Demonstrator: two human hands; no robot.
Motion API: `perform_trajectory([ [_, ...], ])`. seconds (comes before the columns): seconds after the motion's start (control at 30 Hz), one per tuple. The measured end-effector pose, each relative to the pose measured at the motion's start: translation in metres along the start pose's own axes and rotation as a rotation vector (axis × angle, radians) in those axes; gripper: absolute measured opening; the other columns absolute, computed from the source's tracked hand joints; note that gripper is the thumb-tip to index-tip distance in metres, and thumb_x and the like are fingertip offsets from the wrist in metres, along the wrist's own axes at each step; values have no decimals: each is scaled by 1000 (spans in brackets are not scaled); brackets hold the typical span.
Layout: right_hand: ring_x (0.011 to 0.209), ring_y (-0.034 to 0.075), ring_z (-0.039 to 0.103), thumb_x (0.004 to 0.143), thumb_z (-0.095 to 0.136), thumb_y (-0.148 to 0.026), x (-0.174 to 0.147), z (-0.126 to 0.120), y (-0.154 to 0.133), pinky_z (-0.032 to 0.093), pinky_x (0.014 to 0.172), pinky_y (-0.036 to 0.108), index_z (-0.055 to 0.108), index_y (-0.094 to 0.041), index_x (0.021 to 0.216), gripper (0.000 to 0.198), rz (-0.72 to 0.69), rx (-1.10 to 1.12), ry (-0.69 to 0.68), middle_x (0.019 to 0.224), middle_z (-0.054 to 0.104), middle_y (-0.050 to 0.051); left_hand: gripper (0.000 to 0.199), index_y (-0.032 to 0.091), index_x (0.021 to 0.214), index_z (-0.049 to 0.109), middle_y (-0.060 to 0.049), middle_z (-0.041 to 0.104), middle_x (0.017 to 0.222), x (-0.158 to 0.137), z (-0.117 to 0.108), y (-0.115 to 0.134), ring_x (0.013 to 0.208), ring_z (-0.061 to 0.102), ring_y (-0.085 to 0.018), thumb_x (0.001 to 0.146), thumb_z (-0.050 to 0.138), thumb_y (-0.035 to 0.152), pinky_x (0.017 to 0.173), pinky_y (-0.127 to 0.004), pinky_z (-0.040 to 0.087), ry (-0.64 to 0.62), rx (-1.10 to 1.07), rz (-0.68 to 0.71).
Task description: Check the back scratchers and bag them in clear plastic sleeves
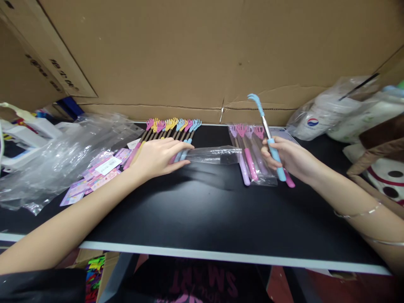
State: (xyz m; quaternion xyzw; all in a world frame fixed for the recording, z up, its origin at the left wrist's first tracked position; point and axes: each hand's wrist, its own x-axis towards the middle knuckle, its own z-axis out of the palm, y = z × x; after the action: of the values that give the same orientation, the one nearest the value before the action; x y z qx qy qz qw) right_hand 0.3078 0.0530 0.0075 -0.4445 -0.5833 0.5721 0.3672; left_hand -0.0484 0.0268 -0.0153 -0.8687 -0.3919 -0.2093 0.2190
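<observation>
My right hand [282, 158] is closed round the light-blue handle of a back scratcher [274, 153], which stands tilted with its curved claw up and metal shaft showing. My left hand [160, 155] pinches the end of a narrow clear plastic bag [216, 155] between thumb and fingers. That bag stretches to the right above the table. Under and behind my left hand lies a row of back scratchers [172, 125] with pink, yellow and blue claws; the hand hides part of their handles. Beside my right hand, several pink and purple back scratchers [251, 162] lie in clear wrapping.
Clear plastic bags [66, 155] are heaped at the left, beside pink-purple printed cards [94, 174]. A cardboard wall [202, 54] closes off the back of the black table [195, 214]. A bagged white cup [325, 115] and a plush-like bag [385, 168] stand at the right.
</observation>
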Motion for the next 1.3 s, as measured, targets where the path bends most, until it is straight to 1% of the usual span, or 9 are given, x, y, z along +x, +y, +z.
perform_trajectory([
  [0.17, 36, 3, 26, 95, 44, -43, -10, -2, -7, 25, 39, 24, 53, -20, 100, 25, -96, -213, 7, 64, 53, -5, 36, 26, 117, 62, 0, 70, 88, 0, 0, 1, 78, 65, -17, 93, 51, 50, 62, -26, 41, -29, 6, -18],
  [0.27, 41, 5, 34, 95, 45, -48, -14, -6, -11, 24, 42, 26, 55, -19, 99, 31, -105, -407, 7, 66, 52, -3, 36, 26, 117, 62, 0, 71, 90, 0, 0, 1, 80, 66, -17, 93, 50, 50, 62, -26, 41, -36, 18, -12],
  [0.37, 46, 7, 40, 93, 47, -47, -13, -12, -11, 32, 47, 27, 53, -19, 94, 28, -153, -599, 8, 66, 52, -2, 36, 26, 117, 62, -1, 71, 89, 0, 0, 1, 82, 67, -17, 93, 50, 50, 62, -26, 42, -28, 28, -10],
  [0.5, 60, 15, 54, 90, 47, -48, -9, -22, -5, 41, 65, 31, 52, -21, 91, 28, -232, -939, 31, 69, 60, 1, 35, 25, 116, 62, -2, 72, 88, 1, -1, 1, 82, 67, -17, 94, 48, 49, 61, -26, 41, -28, 37, -26],
  [0.6, 61, 16, 57, 86, 49, -49, -10, -25, -2, 41, 66, 32, 49, -22, 90, 27, -208, -1073, -5, 72, 64, 0, 35, 25, 116, 62, -2, 72, 89, 1, -1, 2, 82, 67, -18, 95, 48, 49, 61, -26, 41, -33, 42, -29],
  [0.73, 46, 11, 51, 88, 48, -49, -14, -21, -4, 41, 57, 28, 46, -22, 90, 27, -129, -1062, -149, 66, 60, -4, 35, 25, 116, 61, -1, 72, 90, 1, 0, 1, 82, 67, -18, 95, 48, 49, 61, -26, 40, -37, 38, -40],
  [0.9, 44, 9, 46, 87, 51, -55, -20, -13, -12, 39, 42, 23, 44, -23, 90, 33, -27, -798, -316, 62, 50, -5, 34, 27, 119, 59, 0, 72, 94, 0, 2, 0, 85, 67, -17, 94, 49, 47, 62, -25, 41, -62, -4, -97],
  [1.07, 47, 9, 45, 85, 55, -54, -21, -10, -16, 41, 42, 21, 46, -22, 90, 33, -19, -751, -352, 62, 48, -5, 34, 27, 120, 59, -1, 71, 96, 0, 2, 0, 85, 67, -17, 94, 48, 47, 64, -24, 42, -107, -22, -113],
  [1.3, 56, 11, 48, 84, 57, -52, -16, -9, -8, 38, 49, 22, 52, -21, 90, 33, -146, -861, -317, 66, 56, -2, 36, 25, 119, 61, -2, 71, 92, 1, 1, 2, 84, 66, -17, 95, 47, 49, 65, -25, 43, -112, -30, -81],
])
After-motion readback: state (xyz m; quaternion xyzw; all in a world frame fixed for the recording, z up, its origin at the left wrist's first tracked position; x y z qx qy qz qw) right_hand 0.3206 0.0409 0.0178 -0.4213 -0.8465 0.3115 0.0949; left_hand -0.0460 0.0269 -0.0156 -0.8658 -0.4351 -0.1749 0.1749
